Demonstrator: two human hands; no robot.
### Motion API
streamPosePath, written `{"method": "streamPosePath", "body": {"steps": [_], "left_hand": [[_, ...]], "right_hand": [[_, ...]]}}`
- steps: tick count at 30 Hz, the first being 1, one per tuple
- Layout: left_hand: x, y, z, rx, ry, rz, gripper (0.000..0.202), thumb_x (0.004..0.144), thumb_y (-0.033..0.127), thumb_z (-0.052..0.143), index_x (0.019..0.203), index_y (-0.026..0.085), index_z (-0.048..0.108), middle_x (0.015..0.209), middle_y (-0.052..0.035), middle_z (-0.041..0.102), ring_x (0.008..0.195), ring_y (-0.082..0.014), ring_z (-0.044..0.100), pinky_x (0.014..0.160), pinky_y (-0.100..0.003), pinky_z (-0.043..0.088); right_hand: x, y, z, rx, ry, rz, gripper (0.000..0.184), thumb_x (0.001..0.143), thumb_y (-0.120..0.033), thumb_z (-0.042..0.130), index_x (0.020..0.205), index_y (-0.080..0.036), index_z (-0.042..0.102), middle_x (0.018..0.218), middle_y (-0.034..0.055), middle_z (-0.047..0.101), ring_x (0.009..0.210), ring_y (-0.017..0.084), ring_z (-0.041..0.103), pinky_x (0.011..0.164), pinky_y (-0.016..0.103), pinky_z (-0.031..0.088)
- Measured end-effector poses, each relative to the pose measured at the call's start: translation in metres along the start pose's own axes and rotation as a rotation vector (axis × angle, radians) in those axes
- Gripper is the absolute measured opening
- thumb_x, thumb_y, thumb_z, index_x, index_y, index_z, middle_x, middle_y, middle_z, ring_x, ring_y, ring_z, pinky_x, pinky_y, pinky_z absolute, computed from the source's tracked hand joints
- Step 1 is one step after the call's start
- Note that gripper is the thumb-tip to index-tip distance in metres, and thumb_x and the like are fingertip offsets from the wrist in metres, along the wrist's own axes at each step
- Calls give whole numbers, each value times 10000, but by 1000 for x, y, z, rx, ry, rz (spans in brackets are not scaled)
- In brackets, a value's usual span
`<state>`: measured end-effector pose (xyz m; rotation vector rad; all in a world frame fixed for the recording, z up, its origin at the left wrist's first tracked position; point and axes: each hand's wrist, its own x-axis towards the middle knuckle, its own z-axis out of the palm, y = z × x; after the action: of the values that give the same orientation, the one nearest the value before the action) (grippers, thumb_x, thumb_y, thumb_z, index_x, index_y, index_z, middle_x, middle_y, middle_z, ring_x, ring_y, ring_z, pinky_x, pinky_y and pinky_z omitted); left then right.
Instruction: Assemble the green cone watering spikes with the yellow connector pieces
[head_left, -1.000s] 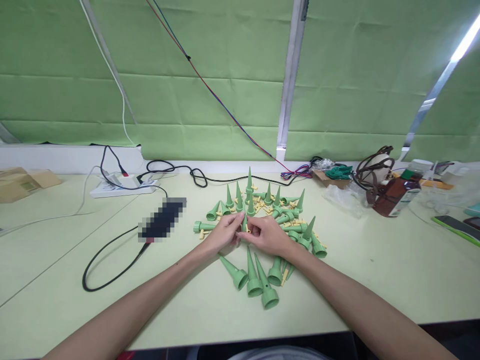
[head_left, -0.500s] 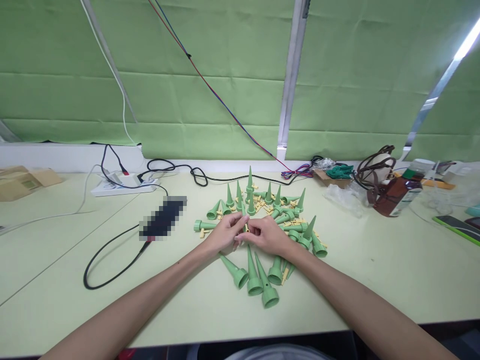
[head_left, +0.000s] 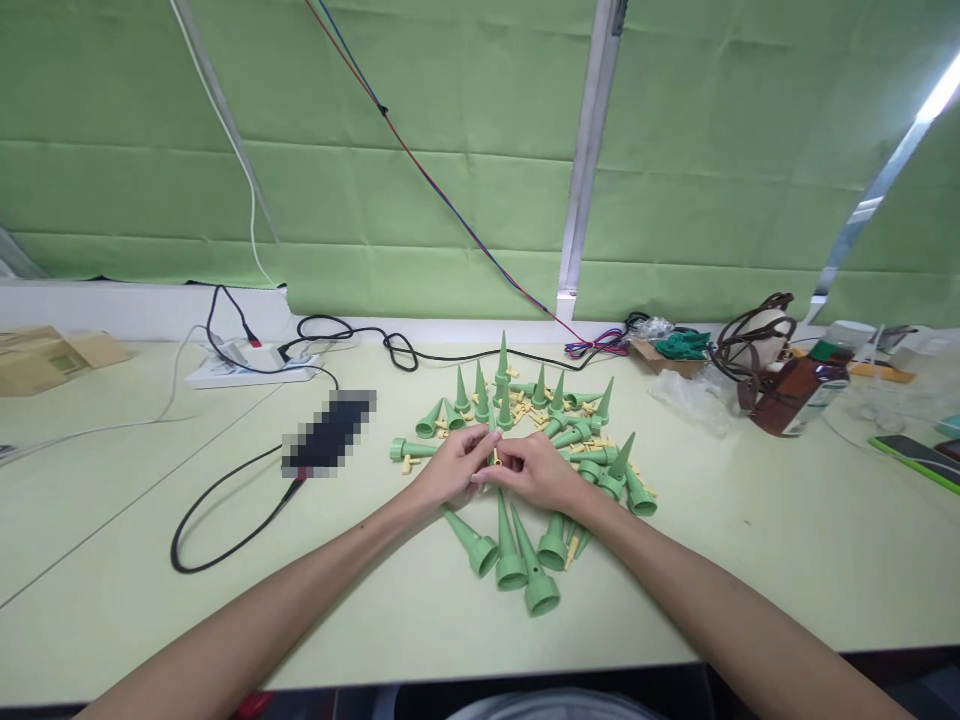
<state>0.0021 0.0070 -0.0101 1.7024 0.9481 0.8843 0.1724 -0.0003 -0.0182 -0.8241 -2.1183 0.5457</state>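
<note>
My left hand (head_left: 450, 468) and my right hand (head_left: 534, 470) meet fingertip to fingertip over the middle of a pile of green plastic cone spikes (head_left: 540, 420). Both are closed together on one green spike (head_left: 491, 447) with a small yellow piece (head_left: 496, 460) at it. Small yellow plastic pieces (head_left: 521, 402) lie mixed into the pile. Three green spikes (head_left: 517, 555) lie side by side just below my hands, wide ends toward me. Some spikes at the back stand upright.
A white power strip (head_left: 251, 368) with black cables (head_left: 217, 520) and a blurred dark device (head_left: 330, 435) lie to the left. A cardboard box (head_left: 45, 350) is at far left. A brown bottle with straps (head_left: 780, 390), a plastic bag (head_left: 686, 395) and a phone (head_left: 911, 455) are on the right.
My hands stay together on the spike with only small finger shifts. The view has drifted slightly.
</note>
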Motion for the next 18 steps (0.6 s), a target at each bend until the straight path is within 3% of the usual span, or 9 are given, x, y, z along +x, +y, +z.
{"method": "streamPosePath", "body": {"steps": [18], "left_hand": [[0,-1,3,-54,27,19,449,911,588,503,701,195,448,433,69,446,350,-98,438,347,-199,329]], "right_hand": [[0,-3,-1,9,12,26,517,868,-487,645,558,-187,360,489,-82,324,479,74,287,502,224,240]]}}
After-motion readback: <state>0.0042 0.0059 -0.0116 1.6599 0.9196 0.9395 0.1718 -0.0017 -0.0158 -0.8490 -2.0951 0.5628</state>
